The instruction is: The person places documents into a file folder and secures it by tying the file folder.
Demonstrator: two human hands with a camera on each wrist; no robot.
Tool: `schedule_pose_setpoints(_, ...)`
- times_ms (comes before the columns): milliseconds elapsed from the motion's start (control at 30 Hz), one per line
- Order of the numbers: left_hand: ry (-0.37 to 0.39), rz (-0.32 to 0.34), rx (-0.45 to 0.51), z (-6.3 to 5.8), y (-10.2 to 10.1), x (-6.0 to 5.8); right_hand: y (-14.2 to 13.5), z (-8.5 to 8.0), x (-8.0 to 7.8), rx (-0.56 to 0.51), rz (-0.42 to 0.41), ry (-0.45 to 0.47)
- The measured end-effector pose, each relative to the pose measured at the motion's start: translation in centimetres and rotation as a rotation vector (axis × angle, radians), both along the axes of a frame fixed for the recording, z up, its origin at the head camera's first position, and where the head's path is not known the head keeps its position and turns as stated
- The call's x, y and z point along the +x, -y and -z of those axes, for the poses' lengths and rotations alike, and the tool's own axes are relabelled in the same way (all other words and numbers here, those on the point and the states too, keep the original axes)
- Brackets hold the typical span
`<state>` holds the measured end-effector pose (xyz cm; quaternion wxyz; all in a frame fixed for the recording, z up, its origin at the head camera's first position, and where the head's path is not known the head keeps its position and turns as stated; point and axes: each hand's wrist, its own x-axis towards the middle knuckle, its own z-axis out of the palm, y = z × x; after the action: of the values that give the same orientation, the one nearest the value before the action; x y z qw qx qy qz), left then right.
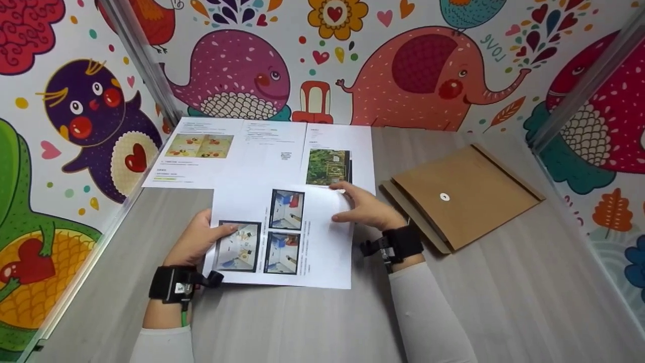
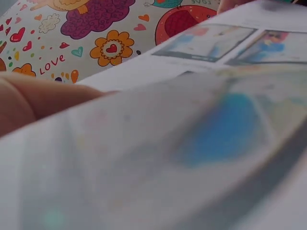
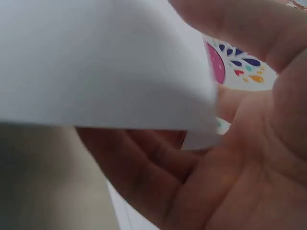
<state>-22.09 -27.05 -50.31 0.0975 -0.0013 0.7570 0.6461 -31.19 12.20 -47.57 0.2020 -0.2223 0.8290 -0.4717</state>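
Note:
My left hand [image 1: 193, 241] grips a white printed sheet [image 1: 330, 257] at its left side, with the thumb lying over a picture on the page. Three framed pictures show on it, and its text runs sideways. At the sheet's upper right, my right hand [image 1: 370, 206] holds the edge, thumb over the face and other fingers behind it. The right wrist view has these fingers [image 3: 139, 177] below the paper, partly hidden by it. In the left wrist view the page [image 2: 120, 158] bows up close to the camera, part of the left hand [image 2: 43, 100] behind it.
Several printed pages lie side by side at the back, among them a left page [image 1: 196, 171] and a right page [image 1: 363, 151]. A brown paper document envelope [image 1: 478, 196] with a white round fastener lies at the right. Cartoon-printed walls [image 1: 322, 65] enclose the grey table [image 1: 302, 327].

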Motion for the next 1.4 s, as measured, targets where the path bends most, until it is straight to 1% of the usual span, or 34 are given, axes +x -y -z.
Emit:
schedule_pose_setpoints(133,-0.021,0.025,0.03,-0.3,-1.0,-0.4,-1.3,-0.9,-0.1,0.066,0.102,-0.045)
schedule_pose_setpoints(233,-0.032,0.027,0.056,-0.7,-1.9,-0.8,-2.2,-1.7,-0.1,0.119,0.158,-0.07)
schedule_pose_setpoints(333,-0.052,0.03,0.086,-1.1,-2.9,-1.3,-3.6,-2.9,0.1,0.152,0.197,-0.089)
schedule_pose_setpoints(400,-0.059,0.027,0.105,-1.3,-3.8,-1.7,-5.1,-3.8,0.5,0.164,0.218,-0.079)
schedule_pose_setpoints(467,-0.064,0.018,0.123,-1.6,-4.7,-2.0,-6.8,-4.4,0.9,0.164,0.233,-0.081)
schedule_pose_setpoints(600,-0.044,-0.042,0.178,-2.1,-6.8,-2.8,-10.2,-4.9,1.7,0.198,0.274,-0.088)
schedule_pose_setpoints(700,-0.031,-0.082,0.21,-2.4,-8.6,-3.6,-12.5,-4.8,2.2,0.23,0.312,-0.096)
schedule_pose_setpoints(767,-0.022,-0.096,0.219,-2.5,-9.8,-4.1,-13.9,-4.6,2.4,0.263,0.349,-0.099)
schedule_pose_setpoints(900,0.001,-0.103,0.23,-3.0,-12.4,-5.0,-16.0,-4.1,2.4,0.393,0.439,-0.114)
schedule_pose_setpoints(967,0.017,-0.112,0.255,-3.4,-13.6,-5.4,-16.7,-3.5,2.3,0.466,0.461,-0.144)
schedule_pose_setpoints(1067,0.03,-0.149,0.316,-3.9,-15.2,-5.9,-17.1,-2.5,2.1,0.549,0.452,-0.178)
schedule_pose_setpoints(1200,0.029,-0.186,0.388,-4.2,-17.2,-6.2,-17.2,-1.1,1.9,0.613,0.401,-0.201)
schedule_pose_setpoints(1300,0.026,-0.198,0.4,-4.0,-18.1,-6.2,-17.3,-0.4,2.1,0.642,0.383,-0.189)
schedule_pose_setpoints(1400,0.02,-0.229,0.401,-3.7,-18.4,-6.0,-17.5,0.1,2.4,0.67,0.365,-0.156)
